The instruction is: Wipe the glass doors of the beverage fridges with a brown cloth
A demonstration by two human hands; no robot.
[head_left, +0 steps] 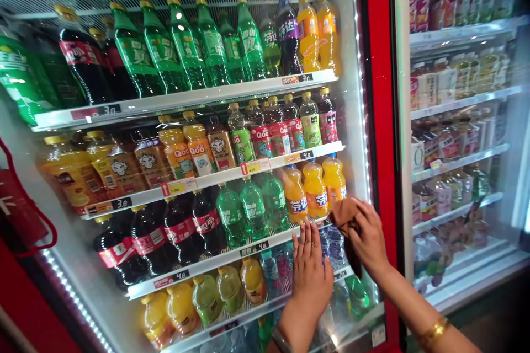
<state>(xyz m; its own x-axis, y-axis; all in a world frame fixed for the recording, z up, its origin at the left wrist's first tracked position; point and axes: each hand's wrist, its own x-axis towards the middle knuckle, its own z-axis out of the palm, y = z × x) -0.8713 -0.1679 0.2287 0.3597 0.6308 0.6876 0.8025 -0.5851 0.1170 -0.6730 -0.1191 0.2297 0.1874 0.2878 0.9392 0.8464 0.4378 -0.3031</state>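
Bottled drinks stand in rows on the shelves of a lit, red-framed fridge. My left hand (308,276) has its palm toward the front of the fridge, fingers stretched upward near the edge of the shelf with orange bottles (317,190). To its right, my right hand (368,237) grips a brown cloth (345,218), which hangs down below the fingers and covers part of the fridge's right side. Nothing shows in my left hand, and its palm is hidden from view.
Green bottles (213,38) and dark cola bottles (83,55) fill the upper shelf. A second fridge (464,102) with drinks stands at the right. The red door frame (379,83) runs beside my right hand. A red bag-like object (20,209) is at the left edge.
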